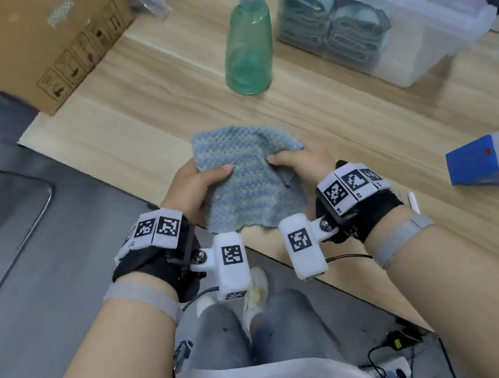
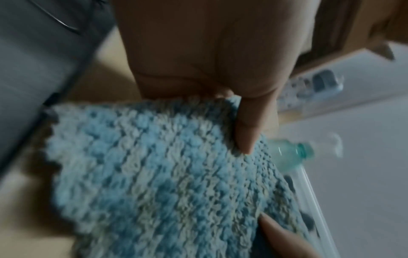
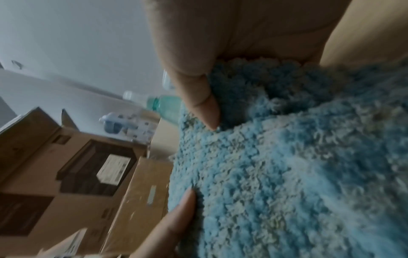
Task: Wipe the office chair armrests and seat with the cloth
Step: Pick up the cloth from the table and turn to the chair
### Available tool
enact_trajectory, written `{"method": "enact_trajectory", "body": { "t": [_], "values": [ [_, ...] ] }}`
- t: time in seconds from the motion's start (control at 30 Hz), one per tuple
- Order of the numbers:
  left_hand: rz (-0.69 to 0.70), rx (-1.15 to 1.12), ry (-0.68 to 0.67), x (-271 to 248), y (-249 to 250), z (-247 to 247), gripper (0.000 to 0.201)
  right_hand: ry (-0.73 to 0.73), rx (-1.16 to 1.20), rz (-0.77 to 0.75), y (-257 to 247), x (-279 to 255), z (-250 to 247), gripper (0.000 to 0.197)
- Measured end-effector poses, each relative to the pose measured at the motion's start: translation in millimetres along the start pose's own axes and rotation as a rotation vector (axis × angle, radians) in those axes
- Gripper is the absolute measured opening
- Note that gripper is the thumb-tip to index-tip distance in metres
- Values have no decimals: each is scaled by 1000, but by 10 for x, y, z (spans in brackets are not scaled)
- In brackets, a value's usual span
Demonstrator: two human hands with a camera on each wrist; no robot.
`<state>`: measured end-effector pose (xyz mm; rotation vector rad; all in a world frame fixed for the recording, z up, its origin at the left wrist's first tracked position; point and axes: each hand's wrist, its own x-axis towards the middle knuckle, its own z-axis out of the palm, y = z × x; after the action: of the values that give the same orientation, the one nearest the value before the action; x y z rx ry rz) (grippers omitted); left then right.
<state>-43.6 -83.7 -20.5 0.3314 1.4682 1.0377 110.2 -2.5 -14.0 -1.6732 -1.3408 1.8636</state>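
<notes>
bare desk (image 1: 133, 132) ahead, bottle (image 1: 247, 54), perhaps bin (image 1: 397, 32) beyond

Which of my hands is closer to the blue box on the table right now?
Right. The right hand grips the cloth on the side toward the blue box; the left hand holds the cloth's far side.

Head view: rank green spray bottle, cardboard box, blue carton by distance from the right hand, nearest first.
From the right hand, which grips the cloth:
1. Green spray bottle, ahead on the desk.
2. Blue carton, to its right.
3. Cardboard box, far left corner.
</notes>
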Motion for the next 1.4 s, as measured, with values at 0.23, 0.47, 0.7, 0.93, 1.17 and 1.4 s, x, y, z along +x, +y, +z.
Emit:
{"method": "enact_trajectory", "body": {
  "t": [0.23,0.47,0.7,0.93,1.17,1.4],
  "values": [
    [144,-385,278,-636,-343,-979,21,-355,-10,29,-42,-43,1167,16],
    [204,-623,609,-1653,-1068,-1868,25,-705,-183,66,424,-567,2506,31],
    [300,-905,780,-2669,-1890,-2294,32,-942,-365,189,963,-1396,3483,33],
    [415,-1117,885,-3256,-2355,-2677,37,-1152,-466,418,1341,-1949,4284,43],
    [538,-1340,1146,-3431,-2605,-3291,33,-1462,-709,697,1599,-2185,5296,68],
    [579,-1526,1293,-3235,-2698,-3824,32,-1553,-1180,797,1576,-2073,6242,53]
  ]
}}
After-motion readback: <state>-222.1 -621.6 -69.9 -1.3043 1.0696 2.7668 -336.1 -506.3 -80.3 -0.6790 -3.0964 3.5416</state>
